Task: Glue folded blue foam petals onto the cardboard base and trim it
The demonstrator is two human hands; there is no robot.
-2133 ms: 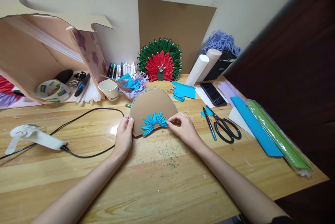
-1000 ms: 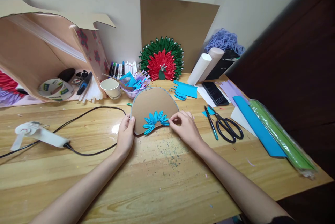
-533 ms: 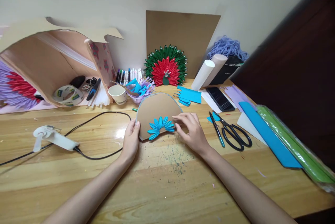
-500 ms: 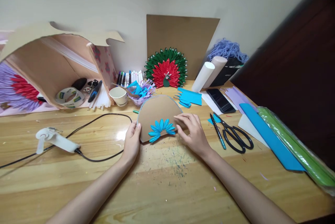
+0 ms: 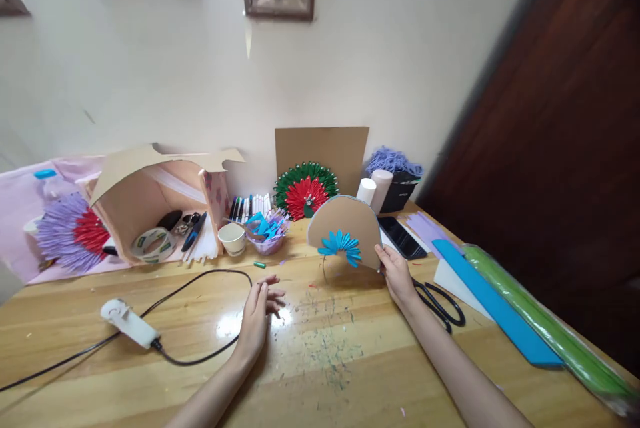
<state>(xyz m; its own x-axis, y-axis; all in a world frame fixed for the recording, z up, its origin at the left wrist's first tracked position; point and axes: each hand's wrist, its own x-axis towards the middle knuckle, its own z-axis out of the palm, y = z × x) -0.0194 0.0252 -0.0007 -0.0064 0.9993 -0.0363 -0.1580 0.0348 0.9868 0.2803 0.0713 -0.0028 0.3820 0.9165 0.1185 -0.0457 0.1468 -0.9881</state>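
My right hand [image 5: 396, 273] grips the lower right edge of a rounded cardboard piece [image 5: 344, 216], thumb in front. Blue paper petals [image 5: 340, 246] fan out along the cardboard's bottom edge. The piece is held tilted up above the table, in front of the red and green paper peacock [image 5: 307, 195]. My left hand [image 5: 260, 308] is empty, fingers apart, over the wood near a black cable. Behind my right wrist lie black-handled scissors [image 5: 443, 305], partly covered by the arm.
At the left lies a white glue gun [image 5: 129, 325] with its cable. Behind it stand a pink cardboard box [image 5: 215, 198], a paper cup [image 5: 232, 240] and a bowl of paper scraps [image 5: 270, 231]. A phone [image 5: 401, 238], blue sheet [image 5: 495, 301] and green roll [image 5: 540, 321] lie right.
My left hand has let go of the cardboard, and my right hand now grips its right edge. The piece has moved right. The view has tilted up, showing picture frames.
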